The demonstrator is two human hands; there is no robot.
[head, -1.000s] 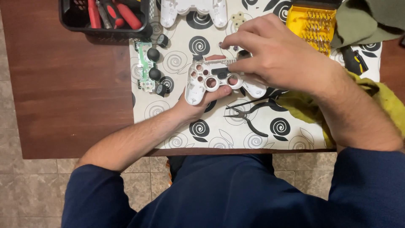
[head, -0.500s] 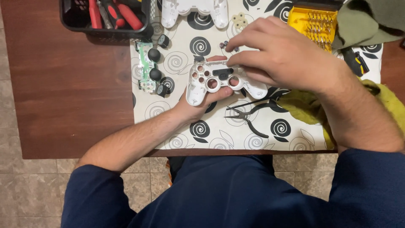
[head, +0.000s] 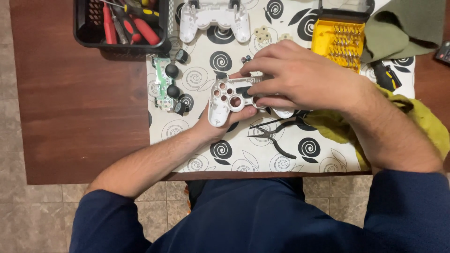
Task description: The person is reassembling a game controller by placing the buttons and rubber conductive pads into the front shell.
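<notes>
While the left hand (head: 220,122) cradles a white gamepad front shell (head: 232,97) from below, fingers curled up around its near grip, the right hand (head: 300,77) lies over the shell's right half with its fingers bent and the fingertips pressed down onto the middle of the shell. Both hands are closed on the shell; whether the right one also pinches some small part beneath its fingers cannot be told. The shell sits just above a white mat with black spirals (head: 281,159), near the middle of the brown desk (head: 84,117), its round button holes facing up. Just left of it lies a green circuit board (head: 164,84) with two black thumbsticks. At the far edge of the mat rests a second white shell half (head: 214,18). A black basket (head: 122,43) holding red-handled tools stands at the far left, and a yellow case of screwdriver bits (head: 338,42) sits to the far right. Black pliers (head: 272,136) lie on the mat just near the shell, beside a yellow-green cloth (head: 422,122).
</notes>
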